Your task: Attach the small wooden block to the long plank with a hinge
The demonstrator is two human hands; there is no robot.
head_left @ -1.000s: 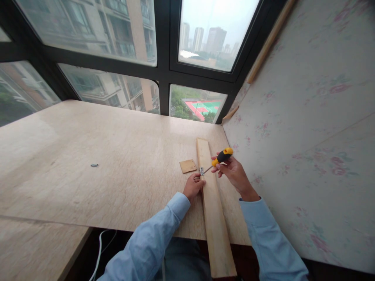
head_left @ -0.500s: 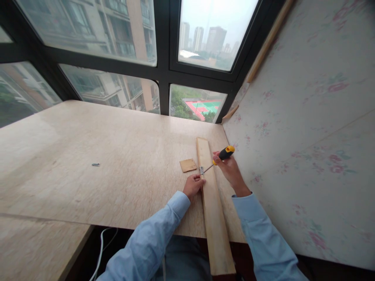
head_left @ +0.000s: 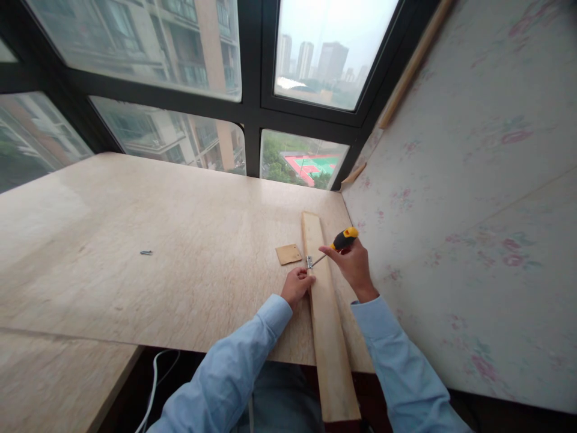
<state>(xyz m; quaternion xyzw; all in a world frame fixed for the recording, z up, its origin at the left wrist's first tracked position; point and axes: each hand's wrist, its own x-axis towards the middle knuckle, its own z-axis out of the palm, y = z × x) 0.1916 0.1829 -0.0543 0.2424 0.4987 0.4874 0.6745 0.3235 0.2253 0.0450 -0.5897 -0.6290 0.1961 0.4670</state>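
Observation:
A long pale wooden board (head_left: 330,331) lies lengthwise, its near end sticking out past the table edge. On its left edge sits a small metal hinge (head_left: 309,262). My right hand (head_left: 356,267) grips a black and yellow screwdriver (head_left: 344,239) from the right, with the thumb laid along the handle's front end. The tilted shaft runs down to the left, its tip at the hinge. Just below the hinge, my left hand (head_left: 296,287) pinches the board's left edge, thumb on top. Whether those fingers also touch the hinge is unclear.
A thin square wooden piece (head_left: 288,254) with small holes lies left of the hinge. Farther left are small metal screws (head_left: 146,252) on the marble-patterned tabletop (head_left: 193,240). The flowered wall (head_left: 473,240) rises close to my right arm. A white cable (head_left: 153,385) hangs below the table edge.
My right hand has shifted slightly left and turned around the screwdriver, its thumb now reaching forward. The handle has moved a little left. My left hand stays at the board.

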